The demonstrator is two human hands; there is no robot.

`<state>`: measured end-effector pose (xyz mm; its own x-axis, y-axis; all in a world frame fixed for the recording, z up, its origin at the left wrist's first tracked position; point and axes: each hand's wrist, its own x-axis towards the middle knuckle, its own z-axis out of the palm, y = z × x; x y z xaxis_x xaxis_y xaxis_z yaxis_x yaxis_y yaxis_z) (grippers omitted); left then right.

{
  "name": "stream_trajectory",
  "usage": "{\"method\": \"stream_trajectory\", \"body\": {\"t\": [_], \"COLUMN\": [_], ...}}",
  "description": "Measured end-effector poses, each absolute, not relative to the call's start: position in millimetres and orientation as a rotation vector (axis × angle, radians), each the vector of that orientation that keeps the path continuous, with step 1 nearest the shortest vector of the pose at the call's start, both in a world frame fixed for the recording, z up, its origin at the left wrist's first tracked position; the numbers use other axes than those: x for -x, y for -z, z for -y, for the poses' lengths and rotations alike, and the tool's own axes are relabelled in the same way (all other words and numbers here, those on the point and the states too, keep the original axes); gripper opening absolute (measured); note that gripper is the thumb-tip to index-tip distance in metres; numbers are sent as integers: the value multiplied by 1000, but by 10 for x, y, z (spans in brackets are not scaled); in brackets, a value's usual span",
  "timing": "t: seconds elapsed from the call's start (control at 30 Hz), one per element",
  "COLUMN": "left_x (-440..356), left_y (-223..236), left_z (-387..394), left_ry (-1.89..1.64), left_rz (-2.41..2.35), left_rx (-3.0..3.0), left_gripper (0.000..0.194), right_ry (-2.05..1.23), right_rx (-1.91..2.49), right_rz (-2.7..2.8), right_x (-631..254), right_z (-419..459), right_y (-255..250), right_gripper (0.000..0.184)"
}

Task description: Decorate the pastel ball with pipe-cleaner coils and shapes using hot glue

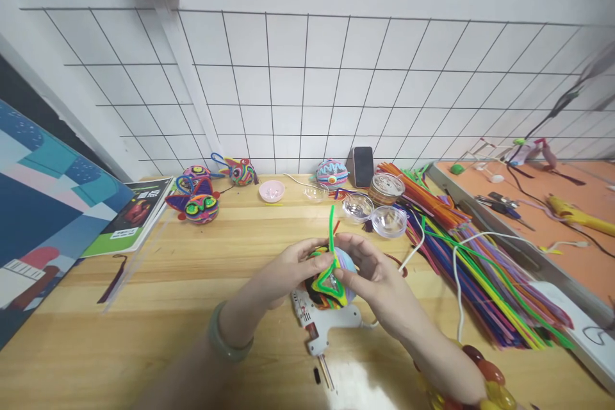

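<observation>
Between my hands is a ball (pixel 348 262) wrapped in multicoloured pipe cleaners. A green pipe cleaner (pixel 331 230) stands up from its top and bends into an angular outline on the front, beside a yellow one. My left hand (pixel 300 269) grips the ball's left side, its thumb on the green strand. On the other side, my right hand (pixel 372 272) curls around the ball with its thumb pressed near the same outline. Under the ball a white glue gun (pixel 336 319) lies on the wooden table (pixel 202 307), with glue sticks (pixel 325 371) poking out toward me.
Finished-looking pipe-cleaner fish (pixel 200 207) stand at the back left near a book (pixel 139 214). Clear plastic half-shells (pixel 389 222), a pink dish (pixel 271 191) and a phone (pixel 362 166) are behind my hands. Bundled pipe cleaners (pixel 475 275), white cables and an orange-surfaced tray (pixel 528 192) fill the right.
</observation>
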<state>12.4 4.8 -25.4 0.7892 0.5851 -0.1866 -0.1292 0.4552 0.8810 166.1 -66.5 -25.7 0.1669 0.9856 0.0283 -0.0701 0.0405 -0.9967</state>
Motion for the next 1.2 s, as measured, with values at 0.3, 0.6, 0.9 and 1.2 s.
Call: {"method": "stream_trajectory", "body": {"t": [0.3,0.6,0.9,1.2], "left_x": [-136,-174,-167,-132], "left_y": [257,161,160,212], "left_z": [-41,-19,31,22], "left_ry": [-528,-728,-731,-665], "left_rz": [-641,-635,-566,-568], "left_rx": [-1062,-938,-914,-911], "left_gripper": [41,35,30,38], "right_ry": [-1157,-1211,-1127,-1158], "right_rx": [1183,1130,1134,1087], "right_rz": [1111,1076,1096,1120], "right_x": [-1642,-1634,-1583,-1636], "right_z": [670,731,748,749], "right_y": [255,197,173,163], "right_gripper": [44,44,43,44]}}
